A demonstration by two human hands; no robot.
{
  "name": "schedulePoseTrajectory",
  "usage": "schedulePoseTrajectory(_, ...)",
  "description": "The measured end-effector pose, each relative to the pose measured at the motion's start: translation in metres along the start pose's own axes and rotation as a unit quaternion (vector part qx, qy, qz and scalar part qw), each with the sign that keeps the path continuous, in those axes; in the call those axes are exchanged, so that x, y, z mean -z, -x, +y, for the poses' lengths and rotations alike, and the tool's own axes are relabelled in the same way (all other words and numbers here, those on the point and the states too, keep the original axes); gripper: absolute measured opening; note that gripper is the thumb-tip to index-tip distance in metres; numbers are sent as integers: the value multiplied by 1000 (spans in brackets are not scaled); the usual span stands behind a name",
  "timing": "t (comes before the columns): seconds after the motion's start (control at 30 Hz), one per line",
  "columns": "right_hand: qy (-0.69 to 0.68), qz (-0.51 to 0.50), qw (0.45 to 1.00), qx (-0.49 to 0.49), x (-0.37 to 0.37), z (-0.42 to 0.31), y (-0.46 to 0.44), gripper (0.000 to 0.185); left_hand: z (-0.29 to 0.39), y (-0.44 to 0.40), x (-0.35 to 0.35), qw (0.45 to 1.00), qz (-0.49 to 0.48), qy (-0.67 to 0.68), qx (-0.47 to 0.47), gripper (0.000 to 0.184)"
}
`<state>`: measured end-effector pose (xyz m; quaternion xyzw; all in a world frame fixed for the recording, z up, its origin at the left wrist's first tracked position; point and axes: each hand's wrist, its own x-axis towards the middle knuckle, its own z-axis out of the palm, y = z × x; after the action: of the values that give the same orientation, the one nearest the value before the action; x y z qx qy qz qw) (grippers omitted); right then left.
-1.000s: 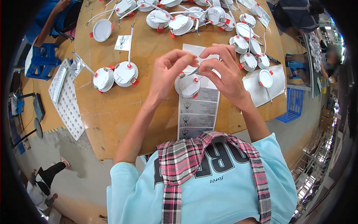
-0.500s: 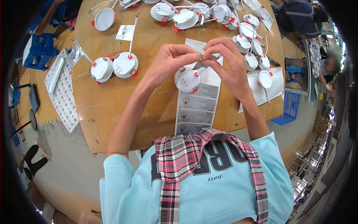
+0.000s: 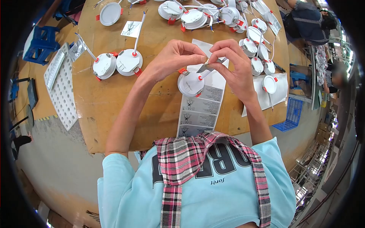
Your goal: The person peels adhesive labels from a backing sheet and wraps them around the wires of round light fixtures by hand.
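Observation:
A round white downlight with red clips lies on a strip of printed labels in front of me. Its cable rises from a red grommet toward my fingers. My left hand and my right hand meet just above it, both pinched closed. Between their fingertips is a small silvery-grey label, bent beside the cable. Whether it is stuck to the cable is hidden by the fingers.
Two downlights stand at the left near a loose label. Several more downlights crowd the back and right. Another downlight lies on a white sheet. A perforated white board sits at the left edge. People sit beyond the table.
Both hands stay pinched together at the label, which has turned slightly and shows more of its grey face. The whole view has shifted a little.

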<state>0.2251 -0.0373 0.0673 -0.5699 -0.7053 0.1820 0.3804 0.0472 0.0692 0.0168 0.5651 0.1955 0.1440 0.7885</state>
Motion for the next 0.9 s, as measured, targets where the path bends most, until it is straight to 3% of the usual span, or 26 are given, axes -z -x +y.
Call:
schedulePoseTrajectory(0.5,-12,-26,991,-133,-3,7,-18,15,-12,-12,9,991,72,-57,-95,28)
schedulePoseTrajectory(0.9,-6,-47,984,-171,-8,21,-25,18,-36,-2,3,987,81,139,-1,39)
